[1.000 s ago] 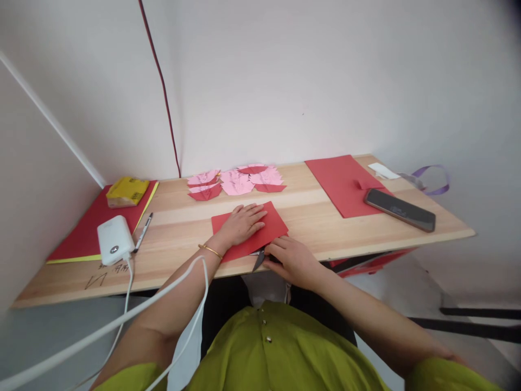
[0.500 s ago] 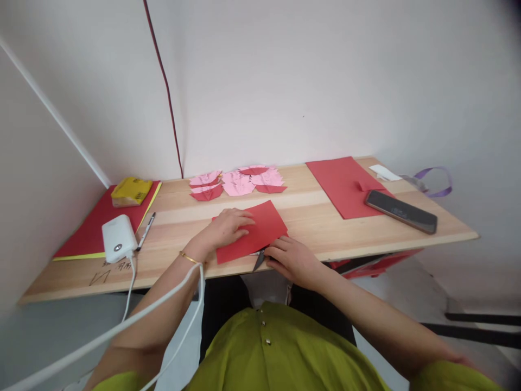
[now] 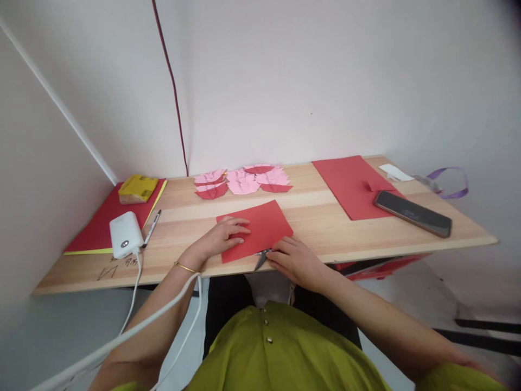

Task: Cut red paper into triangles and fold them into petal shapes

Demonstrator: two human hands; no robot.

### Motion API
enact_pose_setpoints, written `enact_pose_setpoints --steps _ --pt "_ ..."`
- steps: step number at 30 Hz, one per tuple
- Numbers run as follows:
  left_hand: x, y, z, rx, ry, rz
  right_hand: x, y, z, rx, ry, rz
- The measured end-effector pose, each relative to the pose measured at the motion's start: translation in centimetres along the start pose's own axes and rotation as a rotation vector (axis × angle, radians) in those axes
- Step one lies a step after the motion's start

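A red sheet of paper (image 3: 264, 228) lies at the table's front edge, slightly turned. On its left part rests my left hand (image 3: 222, 238), palm down with the fingers spread. My right hand (image 3: 295, 260) is at the sheet's front right corner, its fingers bent and closed on the paper edge; the thumb is partly hidden. Beside these fingers a dark, pointed blade, apparently of scissors (image 3: 261, 261), sticks out over the table edge. The rest of that tool is covered by the paper and my hand.
Pink and red cut-paper shapes (image 3: 243, 182) lie near the wall. To the right are red sheets (image 3: 344, 184) and a phone (image 3: 413, 213). At the left stand a white power bank (image 3: 125, 234) with its cable, a pen (image 3: 152, 228) and a yellow packet (image 3: 138, 188).
My left hand has slid a little left and toward me on the red paper, its fingers lying flatter. My right hand stays at the corner. The whole view has shifted slightly.
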State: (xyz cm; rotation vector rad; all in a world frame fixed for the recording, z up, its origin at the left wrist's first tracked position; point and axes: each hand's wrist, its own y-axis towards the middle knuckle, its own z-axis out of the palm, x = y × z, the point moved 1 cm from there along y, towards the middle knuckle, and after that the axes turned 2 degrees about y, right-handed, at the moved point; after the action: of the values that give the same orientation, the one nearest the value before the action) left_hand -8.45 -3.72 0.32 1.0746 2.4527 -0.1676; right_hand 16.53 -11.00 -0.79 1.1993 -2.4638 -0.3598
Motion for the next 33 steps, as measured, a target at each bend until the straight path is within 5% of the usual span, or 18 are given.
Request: enact_pose_setpoints --steps 33 --pt "0.8 0.0 0.6 -0.028 -0.054 0.021 1.6 1.2 2.2 -0.032 -0.046 -0.060"
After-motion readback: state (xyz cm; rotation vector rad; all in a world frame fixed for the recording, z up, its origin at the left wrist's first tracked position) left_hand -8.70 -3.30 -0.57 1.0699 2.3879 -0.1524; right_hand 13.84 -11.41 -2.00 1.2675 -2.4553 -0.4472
